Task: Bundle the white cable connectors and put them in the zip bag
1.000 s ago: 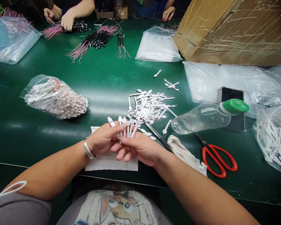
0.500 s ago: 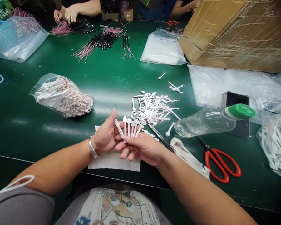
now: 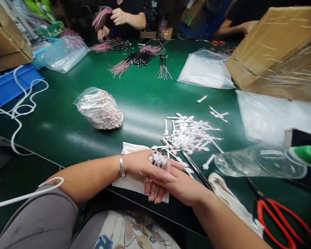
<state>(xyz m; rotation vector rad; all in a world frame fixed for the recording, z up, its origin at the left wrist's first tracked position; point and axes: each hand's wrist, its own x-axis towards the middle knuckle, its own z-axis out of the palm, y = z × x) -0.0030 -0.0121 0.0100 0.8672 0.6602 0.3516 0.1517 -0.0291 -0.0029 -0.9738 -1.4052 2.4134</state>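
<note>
My left hand [image 3: 141, 165] and my right hand [image 3: 180, 183] press together near the table's front edge. Both close round a bunch of short white cables [image 3: 159, 159], whose white plug ends stick up between the thumbs and fingers; the lower parts are hidden in the hands. Under the hands lies a white sheet [image 3: 132, 148]. Just beyond them spreads a loose pile of the same white cables [image 3: 189, 133]. Slim metal tweezers [image 3: 197, 169] point into that pile, close to my right hand.
A clear bottle with a green cap [image 3: 254, 159], red-handled scissors [image 3: 282, 214] and a crumpled white cloth [image 3: 220, 188] lie right. A filled bag [image 3: 100, 109] sits left of the pile. Farther back are black-and-pink wires [image 3: 140, 58], a carton [image 3: 280, 45] and a co-worker's hands [image 3: 118, 16].
The fanned-out cables are now gathered into a tight bunch. My left hand has come over against my right hand. The view has swung left, and a co-worker's hand has lifted pink wires.
</note>
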